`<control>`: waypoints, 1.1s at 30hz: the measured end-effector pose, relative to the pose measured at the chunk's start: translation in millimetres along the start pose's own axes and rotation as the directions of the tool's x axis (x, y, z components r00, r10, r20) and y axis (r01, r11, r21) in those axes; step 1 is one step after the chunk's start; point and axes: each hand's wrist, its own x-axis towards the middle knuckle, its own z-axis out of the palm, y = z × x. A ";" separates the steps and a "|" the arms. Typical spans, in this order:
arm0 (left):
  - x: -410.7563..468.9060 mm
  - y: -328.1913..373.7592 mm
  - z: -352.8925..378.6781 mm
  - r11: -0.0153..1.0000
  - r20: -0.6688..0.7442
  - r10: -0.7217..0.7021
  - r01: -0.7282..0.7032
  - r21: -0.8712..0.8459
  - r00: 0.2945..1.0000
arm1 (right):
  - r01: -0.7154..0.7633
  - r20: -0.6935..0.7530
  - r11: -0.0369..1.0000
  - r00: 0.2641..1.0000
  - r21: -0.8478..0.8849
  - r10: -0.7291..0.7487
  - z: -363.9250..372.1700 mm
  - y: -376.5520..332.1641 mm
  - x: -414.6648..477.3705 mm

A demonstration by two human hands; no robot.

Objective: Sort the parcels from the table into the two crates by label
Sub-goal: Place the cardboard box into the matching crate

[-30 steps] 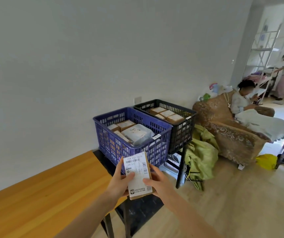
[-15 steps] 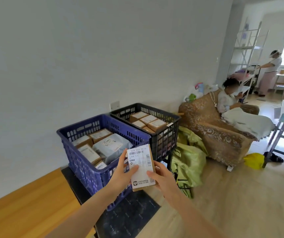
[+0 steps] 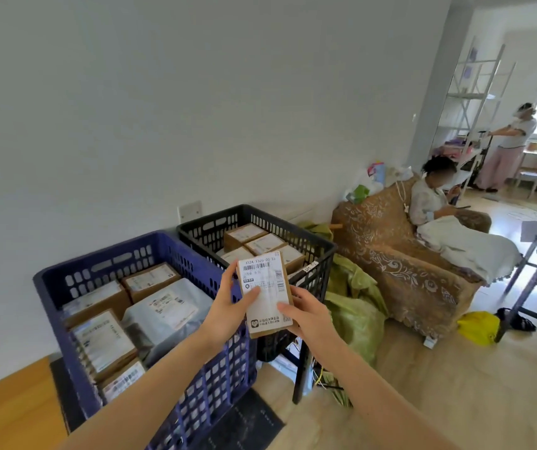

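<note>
Both hands up in front of the blue crate point(image 3: 150, 323), sharing one small cardboard parcel point(image 3: 265, 293) held upright, white label toward the camera. Left hand point(image 3: 228, 315) clasped on the parcel's left edge, thumb pressed across the label face, fingers behind. Right hand point(image 3: 307, 315) clasped on the lower right edge, thumb on the label, fingers wrapped behind. Parcel raised above the blue crate's near right corner, overlapping the near rim of the black crate point(image 3: 293, 233) in view; whether over one crate or the other, cannot tell. Barcode and a printed code readable at the label's top, a small logo block at its bottom.

Blue crate nearly full: several brown labelled boxes point(image 3: 101, 342) on its left side and far side, a grey plastic mailer point(image 3: 169, 311) to their right. Black crate touching the blue crate's far right side, holding a few brown labelled boxes point(image 3: 260, 240). Wooden table point(image 3: 7, 414) just left of the blue crate, at the near corner. Green bag point(image 3: 351, 306) slumped on the floor right of the black crate, patterned brown sofa point(image 3: 400, 264) beyond it, well apart from the blue crate.
</note>
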 end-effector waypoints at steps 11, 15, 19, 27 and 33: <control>92.6 -0.3 37.2 0.998 -0.208 -0.003 0.014 0.054 0.978 | 0.097 -0.003 0.979 0.995 -0.177 -0.099 -59.4 -25.1 119.5; 127.0 -1.7 62.3 0.992 -0.305 -0.038 0.074 0.106 0.951 | 0.127 0.036 0.970 0.992 -0.209 -0.122 -91.1 -33.0 166.6; 158.7 -2.7 88.8 0.973 -0.403 -0.048 0.134 0.186 0.914 | 0.139 0.100 0.972 0.988 -0.190 -0.122 -119.3 -39.9 207.0; 198.2 -20.0 110.7 0.936 -0.561 -0.087 0.260 0.237 0.824 | 0.108 0.172 0.981 0.982 -0.161 -0.080 -140.1 -39.1 282.9; 214.5 -33.6 92.1 0.891 -0.586 -0.144 0.362 0.273 0.798 | 0.058 0.227 0.980 0.974 -0.189 -0.014 -121.3 -21.5 322.3</control>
